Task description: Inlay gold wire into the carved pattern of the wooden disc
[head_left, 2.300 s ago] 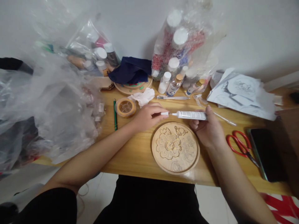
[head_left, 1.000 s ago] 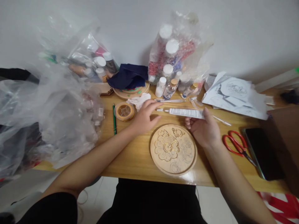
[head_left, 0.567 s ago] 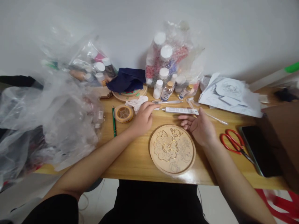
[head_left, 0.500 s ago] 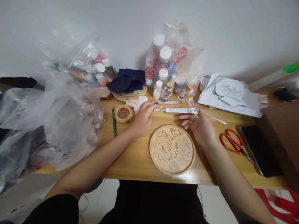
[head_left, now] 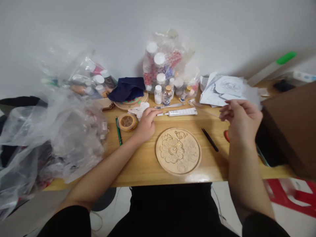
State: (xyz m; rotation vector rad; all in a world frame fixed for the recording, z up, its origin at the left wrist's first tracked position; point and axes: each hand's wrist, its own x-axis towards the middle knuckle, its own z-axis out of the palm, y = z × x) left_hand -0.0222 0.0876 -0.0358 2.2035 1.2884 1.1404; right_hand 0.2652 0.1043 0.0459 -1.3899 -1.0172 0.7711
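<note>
My left hand (head_left: 147, 126) rests on the table with its fingers stretched out, the index fingertip beside the small white cap (head_left: 160, 114) at the nozzle end of a white tube (head_left: 182, 112). My right hand (head_left: 240, 117) is over the right side, its fingers loosely bent and seemingly empty. Its fingertips are by the end of a thin clear stick (head_left: 208, 113); whether they touch it is unclear. Between my forearms lies a round wooden board (head_left: 178, 151) with a carved flower and pencil lines. Black tweezers (head_left: 210, 140) lie right of the board.
Orange tape roll (head_left: 127, 121), green pencil (head_left: 118, 131), white tissue (head_left: 140, 109) and a pen (head_left: 170, 106) lie around. Small bottles (head_left: 167, 95) and bagged jars (head_left: 160, 61) stand behind. Plastic bags (head_left: 74, 131) crowd the left. Drawings (head_left: 222, 87) and a cardboard box (head_left: 291, 125) are right.
My right hand has moved right and away from the tube, over the scissors. The tweezers have come into sight. My left hand stays by the cap; the view has shifted slightly.
</note>
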